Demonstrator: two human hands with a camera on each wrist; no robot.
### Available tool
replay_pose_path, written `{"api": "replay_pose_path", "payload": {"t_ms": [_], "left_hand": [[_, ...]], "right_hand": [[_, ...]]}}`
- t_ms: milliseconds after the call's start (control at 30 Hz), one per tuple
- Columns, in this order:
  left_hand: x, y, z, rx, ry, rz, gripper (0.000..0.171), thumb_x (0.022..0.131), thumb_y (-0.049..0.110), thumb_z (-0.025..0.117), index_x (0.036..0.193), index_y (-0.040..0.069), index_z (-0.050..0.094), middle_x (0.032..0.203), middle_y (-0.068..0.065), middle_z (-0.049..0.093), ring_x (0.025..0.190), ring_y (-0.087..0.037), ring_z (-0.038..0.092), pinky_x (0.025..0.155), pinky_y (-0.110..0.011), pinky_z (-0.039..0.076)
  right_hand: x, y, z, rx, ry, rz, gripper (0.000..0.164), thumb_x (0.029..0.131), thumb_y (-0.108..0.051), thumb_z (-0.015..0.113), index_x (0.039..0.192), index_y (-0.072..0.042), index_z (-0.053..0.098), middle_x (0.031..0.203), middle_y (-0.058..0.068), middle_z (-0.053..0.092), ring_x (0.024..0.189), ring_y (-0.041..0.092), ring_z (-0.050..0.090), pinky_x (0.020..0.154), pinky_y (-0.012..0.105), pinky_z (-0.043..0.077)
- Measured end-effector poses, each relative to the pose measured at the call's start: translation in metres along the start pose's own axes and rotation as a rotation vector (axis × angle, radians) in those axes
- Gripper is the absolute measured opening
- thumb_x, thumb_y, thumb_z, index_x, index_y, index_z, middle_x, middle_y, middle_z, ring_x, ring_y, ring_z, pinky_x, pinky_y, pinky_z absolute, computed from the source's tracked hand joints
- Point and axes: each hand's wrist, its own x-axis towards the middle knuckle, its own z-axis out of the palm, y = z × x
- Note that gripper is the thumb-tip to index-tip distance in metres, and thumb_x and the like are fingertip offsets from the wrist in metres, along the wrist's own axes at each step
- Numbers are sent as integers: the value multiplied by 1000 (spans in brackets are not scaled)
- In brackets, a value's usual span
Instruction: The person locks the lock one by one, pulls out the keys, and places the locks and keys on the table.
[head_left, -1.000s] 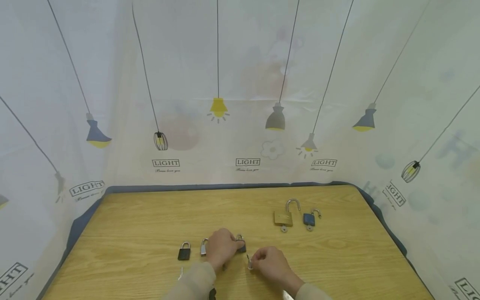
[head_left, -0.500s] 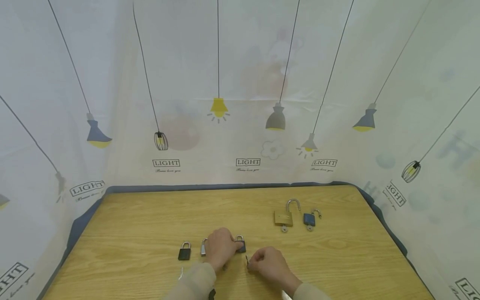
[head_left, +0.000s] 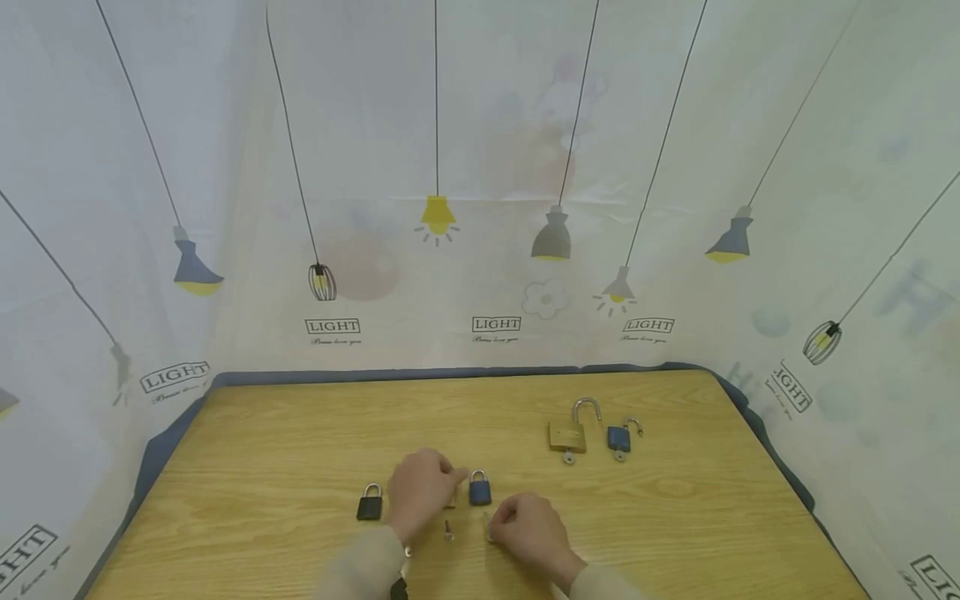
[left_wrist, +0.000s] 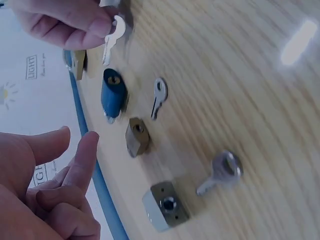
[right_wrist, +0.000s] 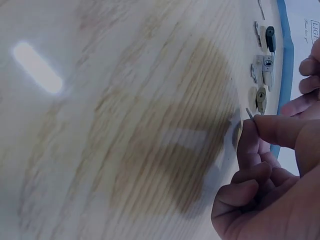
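Observation:
My right hand (head_left: 528,533) pinches a small key (left_wrist: 114,37) between thumb and index finger, just in front of a closed blue padlock (head_left: 480,490). The padlock lies with its keyhole toward me, a short way from the key's tip. My left hand (head_left: 422,492) hovers left of that padlock, thumb and index finger apart, holding nothing. Beneath it are a small brass padlock (left_wrist: 137,136) and a silver padlock (left_wrist: 167,205), mostly hidden in the head view. One small key (left_wrist: 159,95) and a larger key (left_wrist: 225,170) lie loose before these locks.
A black padlock (head_left: 370,504) lies at the left of the row. Farther back on the right, a large brass padlock (head_left: 566,437) and a smaller blue padlock (head_left: 618,439) lie with shackles open and keys inserted. A printed cloth (head_left: 495,275) surrounds the wooden table (head_left: 300,425).
My left hand has let go of the blue padlock and shifted left, uncovering it and a loose key. The right hand has moved slightly left, still pinching its key, which has turned.

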Motion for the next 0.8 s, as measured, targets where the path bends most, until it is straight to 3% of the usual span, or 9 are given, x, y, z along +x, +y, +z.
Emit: {"api": "replay_pose_path", "payload": {"t_ms": [300, 567, 800], "left_hand": [[-8, -11, -24, -49, -17, -16, 26, 88, 38, 69, 85, 12, 76, 85, -2, 75, 54, -10, 54, 48, -25, 42], [-9, -14, -26, -40, -33, -40, 27, 88, 39, 68, 84, 14, 76, 71, 4, 71, 54, -10, 54, 48, -25, 39], [-9, -16, -25, -43, -32, -53, 25, 88, 40, 68, 82, 17, 75, 69, 6, 69, 53, -10, 51, 48, -24, 37]], "right_hand": [[1, -5, 10, -57, 62, 32, 7, 77, -14, 73, 72, -14, 67, 68, -4, 64, 61, 13, 55, 56, 28, 41], [2, -6, 13, -129, 99, 40, 10, 75, -14, 72, 69, -15, 64, 64, -4, 60, 57, 13, 52, 51, 27, 40], [3, -7, 18, -162, 126, 44, 9, 73, -13, 69, 69, -15, 62, 64, -4, 58, 57, 14, 52, 51, 29, 38]]}}
